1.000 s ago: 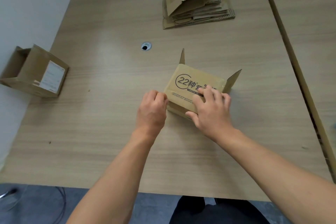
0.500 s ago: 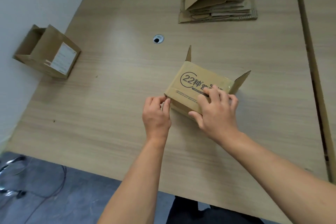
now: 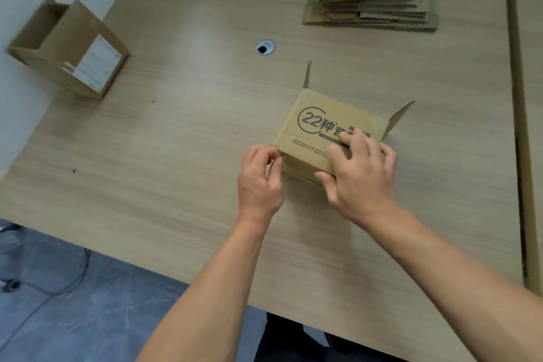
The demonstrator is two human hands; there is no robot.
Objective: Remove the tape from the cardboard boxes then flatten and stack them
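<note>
Two hands: the left hand (image 3: 260, 182) has thumb and forefinger pinched together at the near-left corner of the printed box (image 3: 317, 126), seemingly on the end of the tape (image 3: 279, 154). The right hand (image 3: 360, 182) lies spread flat on the top panel with its thumb down the near face, pressing and gripping nothing.
Where: the printed box sits on the table (image 3: 176, 141) straight ahead of the person, with two far flaps standing up.
Weight: judged light, since it looks empty and one flat palm pins it.
Stiffness: corrugated board, rigid across each panel and hinging readily at the creases, so it should fold flat once the seam is free.
Tape: clear, thin and glossy, hard to tell from the board; it probably tears or lifts paper if pulled steeply.
Where to hold: pinch the loose tape end at the corner and press beside the seam; for flattening, push on opposite edges.
Surfaces: matt brown kraft with dark print; the wood-grain tabletop looks smooth, so an unpinned box may slide.
Flattened stack (image 3: 370, 9): at the far side, well apart, with fluted edges showing and the top sheet bowed upward.
Open box (image 3: 67, 47): at the left edge by the wall, tipped, with a white label on one face.
Cable hole (image 3: 265, 47): round, between the printed box and the far edge.
</note>
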